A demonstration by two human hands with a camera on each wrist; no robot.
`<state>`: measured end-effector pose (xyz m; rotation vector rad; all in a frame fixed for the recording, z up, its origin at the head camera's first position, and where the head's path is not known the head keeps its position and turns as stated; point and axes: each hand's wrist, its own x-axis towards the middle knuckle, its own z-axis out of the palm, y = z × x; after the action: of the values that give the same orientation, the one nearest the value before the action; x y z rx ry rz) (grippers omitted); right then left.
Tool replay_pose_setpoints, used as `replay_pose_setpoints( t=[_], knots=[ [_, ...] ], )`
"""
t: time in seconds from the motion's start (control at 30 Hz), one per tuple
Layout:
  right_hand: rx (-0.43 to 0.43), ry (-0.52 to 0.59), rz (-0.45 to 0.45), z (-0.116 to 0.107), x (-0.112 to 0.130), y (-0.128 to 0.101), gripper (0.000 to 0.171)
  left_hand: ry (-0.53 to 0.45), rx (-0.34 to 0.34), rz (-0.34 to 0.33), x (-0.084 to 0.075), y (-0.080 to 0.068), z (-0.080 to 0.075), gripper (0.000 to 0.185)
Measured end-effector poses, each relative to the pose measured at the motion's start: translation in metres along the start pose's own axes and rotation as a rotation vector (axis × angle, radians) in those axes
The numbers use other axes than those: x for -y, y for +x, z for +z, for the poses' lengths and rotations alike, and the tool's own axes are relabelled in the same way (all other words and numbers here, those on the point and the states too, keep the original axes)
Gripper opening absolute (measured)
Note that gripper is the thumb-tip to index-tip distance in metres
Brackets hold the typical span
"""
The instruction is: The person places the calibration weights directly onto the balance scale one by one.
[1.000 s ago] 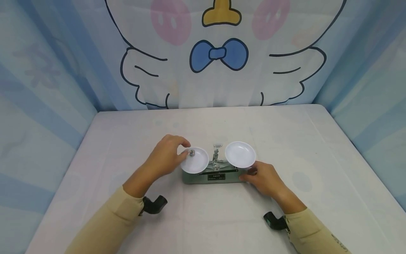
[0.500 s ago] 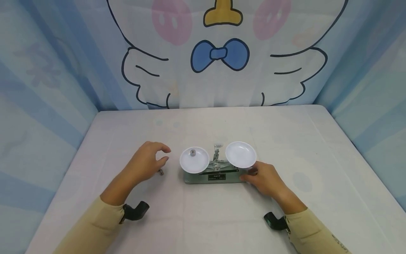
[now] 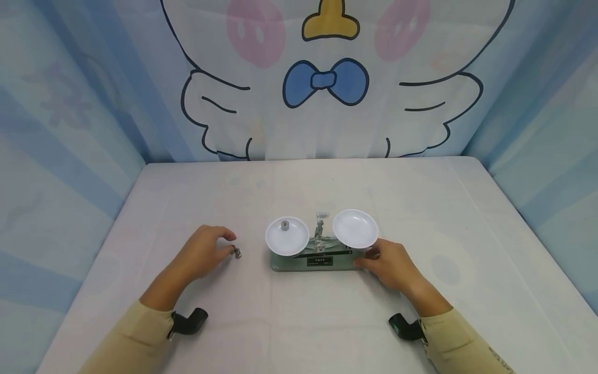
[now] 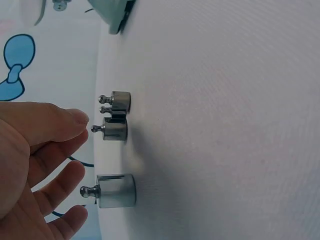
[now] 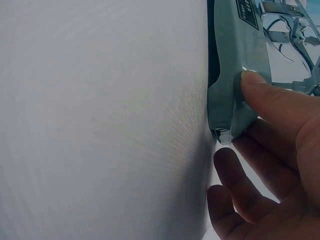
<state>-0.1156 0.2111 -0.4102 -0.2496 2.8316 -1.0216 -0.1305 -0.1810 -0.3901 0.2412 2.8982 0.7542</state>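
Note:
A green balance scale (image 3: 313, 262) stands mid-table with two white pans. On its left pan (image 3: 286, 243) sits a small metal weight (image 3: 285, 225); the right pan (image 3: 355, 229) holds nothing and stands higher. My right hand (image 3: 390, 264) grips the right end of the base, thumb (image 5: 255, 78) on the front face and fingers behind. Left of the scale, my left hand (image 3: 198, 257) hovers by several knobbed metal weights (image 4: 115, 129) standing on the table. Its thumb and index finger come near each other beside the knobs, with nothing seen between them. A larger weight (image 4: 117, 191) stands apart from the others.
A white cloth covers the table (image 3: 327, 322). Printed curtains (image 3: 322, 124) hang along its back and both sides. Black camera mounts (image 3: 189, 322) stick out from both wrists.
My left hand has moved from the left pan, where the weight now sits by itself, leftward and down to the weights on the table. The right hand keeps its hold on the base.

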Motion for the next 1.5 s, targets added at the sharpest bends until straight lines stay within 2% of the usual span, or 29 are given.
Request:
replay_pose_setpoints(
  t=[0.37,0.63,0.8,0.97,1.17,1.5],
  knots=[
    [-0.002,0.007,-0.019,0.000,-0.001,-0.001,0.043,0.055,0.022,-0.001,0.011,0.004,0.011,0.020],
    [-0.002,0.007,-0.023,0.001,-0.002,-0.001,0.045,0.090,-0.007,0.008,0.013,0.006,0.018,0.017],
    [-0.003,0.011,-0.024,0.000,-0.002,-0.002,0.045,0.084,-0.020,0.004,0.011,0.005,0.013,0.017],
    [-0.003,0.008,-0.019,0.000,-0.001,-0.001,0.045,0.057,-0.054,-0.009,0.000,0.003,0.000,0.019],
    [-0.004,0.003,-0.005,0.000,0.000,-0.001,0.045,0.042,-0.086,0.054,-0.018,0.002,-0.015,0.019],
    [-0.001,0.008,0.002,0.000,0.001,-0.002,0.045,0.042,-0.077,0.132,-0.052,0.007,-0.030,0.020]
  ],
)
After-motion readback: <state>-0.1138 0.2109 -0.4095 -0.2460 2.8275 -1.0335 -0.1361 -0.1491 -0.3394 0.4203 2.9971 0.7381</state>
